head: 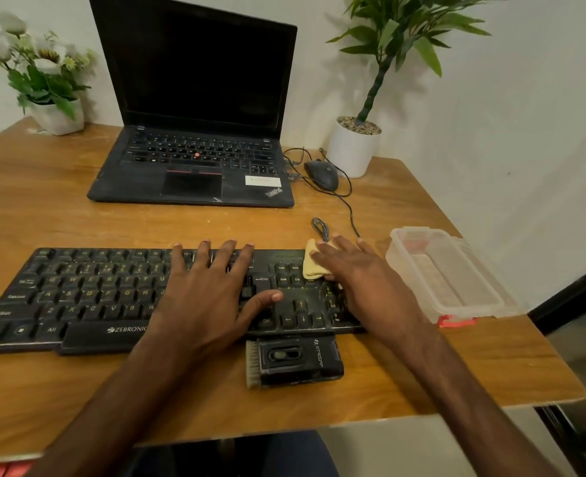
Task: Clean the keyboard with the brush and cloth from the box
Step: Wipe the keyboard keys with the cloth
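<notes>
On keyboard (78,297) right end: we wipe w/ cloth (314,266).
R hand (363,273) flat, pressing cloth onto keys; L hand (209,290) spread, steadying keyboard, gripping nothing. Even pressure, short strokes should work best; brush (295,361) lies at keyboard's near edge.

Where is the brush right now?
In the head view the brush lies untouched on the table, right of centre, by the near edge of the keyboard, just below its arrow keys.

Black keyboard (78,294), yellow cloth (310,266) atop, brush (295,361) just before, clear box (418,232) beside.
</notes>
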Demonstrator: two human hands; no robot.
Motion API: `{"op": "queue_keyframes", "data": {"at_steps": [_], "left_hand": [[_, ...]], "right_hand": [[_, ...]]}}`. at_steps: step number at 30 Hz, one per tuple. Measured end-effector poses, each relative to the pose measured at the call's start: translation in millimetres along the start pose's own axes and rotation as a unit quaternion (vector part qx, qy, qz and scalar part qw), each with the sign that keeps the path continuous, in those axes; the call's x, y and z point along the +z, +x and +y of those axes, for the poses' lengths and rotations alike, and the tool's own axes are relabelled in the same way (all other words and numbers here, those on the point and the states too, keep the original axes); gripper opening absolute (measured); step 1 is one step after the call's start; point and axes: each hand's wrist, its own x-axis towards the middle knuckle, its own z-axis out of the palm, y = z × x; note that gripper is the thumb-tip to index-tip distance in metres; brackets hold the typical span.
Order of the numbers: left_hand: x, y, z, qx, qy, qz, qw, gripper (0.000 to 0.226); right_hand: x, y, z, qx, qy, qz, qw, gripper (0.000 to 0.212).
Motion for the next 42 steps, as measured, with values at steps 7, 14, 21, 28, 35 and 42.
{"op": "queue_keyframes", "data": {"at_steps": [7,14,21,28,35,42], "left_hand": [[1,0,0,0.000,0.002,0.016,1.000,0.111],[-4,-8,1,-0.023,0.013,0.026,0.999,0.133],[5,-8,1,0.001,0.032,0.051,0.998,0.123],[-3,-10,1,-0.035,0.039,0.027,0.998,0.138],[-4,-10,3,-0.041,0.033,0.035,0.998,0.138],[-2,-10,2,-0.044,0.031,0.028,0.998,0.134]], "right_hand": [[-17,-48,5,-0.172,-0.012,-0.006,0.985,0.066],[-23,20,-2,0.012,-0.075,0.105,0.992,0.043],[-1,63,-32,-0.082,0.056,0.004,0.995,0.023],[-19,54,-2,-0.062,-0.007,-0.070,0.996,0.028],[-12,48,-14,-0.024,0.022,-0.019,0.999,0.025],[-7,67,-32,-0.062,0.060,-0.038,0.996,0.023]]}}
